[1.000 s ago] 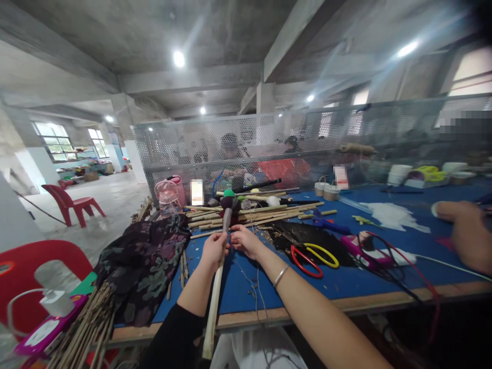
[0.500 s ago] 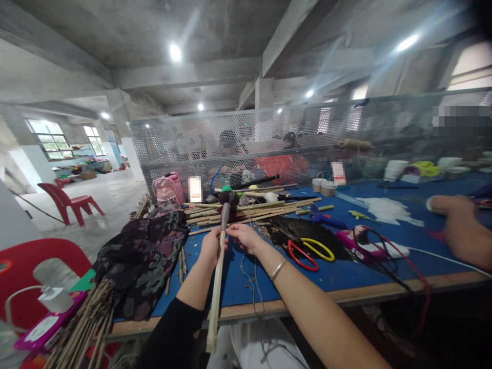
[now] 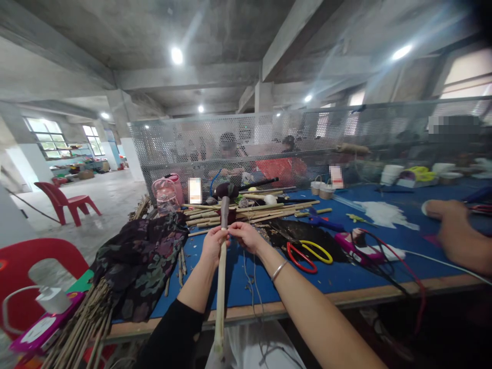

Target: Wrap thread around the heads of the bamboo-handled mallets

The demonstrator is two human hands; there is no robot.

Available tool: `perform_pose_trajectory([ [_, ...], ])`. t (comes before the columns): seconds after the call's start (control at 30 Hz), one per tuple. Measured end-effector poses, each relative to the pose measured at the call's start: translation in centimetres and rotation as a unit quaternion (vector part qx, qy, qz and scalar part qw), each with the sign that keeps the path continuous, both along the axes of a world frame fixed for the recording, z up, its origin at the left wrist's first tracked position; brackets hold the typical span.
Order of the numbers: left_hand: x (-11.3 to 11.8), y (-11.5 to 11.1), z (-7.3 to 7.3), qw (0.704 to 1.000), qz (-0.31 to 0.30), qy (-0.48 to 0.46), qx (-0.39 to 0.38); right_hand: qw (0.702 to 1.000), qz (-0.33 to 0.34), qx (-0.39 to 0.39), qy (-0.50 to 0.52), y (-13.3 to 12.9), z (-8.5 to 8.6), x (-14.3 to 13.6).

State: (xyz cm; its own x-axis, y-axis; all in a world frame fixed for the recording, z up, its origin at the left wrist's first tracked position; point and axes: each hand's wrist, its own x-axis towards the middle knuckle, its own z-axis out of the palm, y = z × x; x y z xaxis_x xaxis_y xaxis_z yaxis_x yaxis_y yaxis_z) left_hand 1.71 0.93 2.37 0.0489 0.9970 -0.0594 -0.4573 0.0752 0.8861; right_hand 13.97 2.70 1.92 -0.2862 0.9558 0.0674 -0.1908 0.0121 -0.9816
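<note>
Pale stick (image 3: 222, 287) in curled left hand (image 3: 212, 247); right hand (image 3: 248, 238) pinched, contents unclear; blue tabletop (image 3: 330, 281); concrete hall (image 3: 146, 31)

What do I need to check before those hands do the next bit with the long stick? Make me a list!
1. Left hand has the stick: ok, fingers are wrapped round it.
2. Right hand is close by: ok, its fingertips are just beside the left hand.
3. Right fingertips are gripping thread: cannot tell, too small to see.
4. Grey cord is tidy: not ok, it dangles loosely over the table's front edge.
5. Scissors are away from both hands: ok, they lie off to the right.
</note>
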Motion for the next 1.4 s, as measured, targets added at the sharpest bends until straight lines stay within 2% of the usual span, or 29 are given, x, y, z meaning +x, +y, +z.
perform_pose_trajectory([
  [0.17, 0.3, -0.2, 0.3, 0.999, 0.010, -0.034, -0.003, 1.000, -0.025, 0.009, 0.014, 0.4, -0.1, 0.2],
  [0.3, 0.6, -0.2, -0.1, 1.000, -0.001, -0.025, -0.005, 0.998, 0.048, -0.001, 0.027, 0.3, 0.0, 0.7],
  [0.37, 0.8, -0.3, -0.6, 1.000, -0.016, 0.017, 0.001, 0.997, 0.077, -0.011, 0.019, 0.4, 0.0, 1.2],
  [0.47, 1.1, -0.5, -1.6, 0.990, -0.019, 0.130, 0.047, 0.998, 0.059, -0.015, 0.000, 0.5, -0.1, 2.1],
  [0.57, 1.2, -0.5, -2.3, 0.953, 0.061, 0.268, 0.126, 0.999, 0.026, -0.020, -0.039, 0.7, -0.1, 2.4],
  [0.63, 1.1, -0.2, -2.0, 0.926, 0.081, 0.335, 0.153, 0.998, 0.011, -0.019, -0.063, 0.8, -0.1, 2.4],
  [0.73, 0.7, 0.7, -0.7, 0.898, 0.011, 0.416, 0.141, 0.997, 0.000, -0.012, -0.071, 1.0, -0.2, 2.3],
  [0.77, 0.5, 1.0, -0.3, 0.896, -0.032, 0.427, 0.122, 0.998, -0.003, -0.012, -0.069, 1.1, -0.3, 2.3],
  [0.83, 0.4, 1.5, 0.3, 0.916, -0.118, 0.377, 0.071, 0.998, 0.001, -0.017, -0.059, 1.2, -0.4, 2.6],
  [0.9, 0.3, 1.7, 0.2, 0.947, -0.185, 0.260, 0.035, 0.998, 0.024, -0.022, -0.051, 1.3, -0.6, 3.1],
  [1.03, -0.2, 1.2, -1.1, 0.962, -0.245, 0.117, 0.011, 0.993, 0.113, -0.012, -0.038, 1.4, -0.8, 3.8],
  [1.13, -0.8, 0.8, -1.5, 0.959, -0.277, 0.064, 0.006, 0.991, 0.130, 0.007, -0.025, 1.4, -0.9, 3.7],
  [1.23, -1.2, 0.8, -1.7, 0.957, -0.280, 0.073, 0.008, 0.993, 0.112, 0.014, -0.032, 1.3, -1.1, 3.4],
  [1.4, -1.2, 1.1, -2.2, 0.963, -0.186, 0.190, 0.035, 0.996, 0.067, 0.014, -0.060, 0.9, -1.1, 2.9],
])
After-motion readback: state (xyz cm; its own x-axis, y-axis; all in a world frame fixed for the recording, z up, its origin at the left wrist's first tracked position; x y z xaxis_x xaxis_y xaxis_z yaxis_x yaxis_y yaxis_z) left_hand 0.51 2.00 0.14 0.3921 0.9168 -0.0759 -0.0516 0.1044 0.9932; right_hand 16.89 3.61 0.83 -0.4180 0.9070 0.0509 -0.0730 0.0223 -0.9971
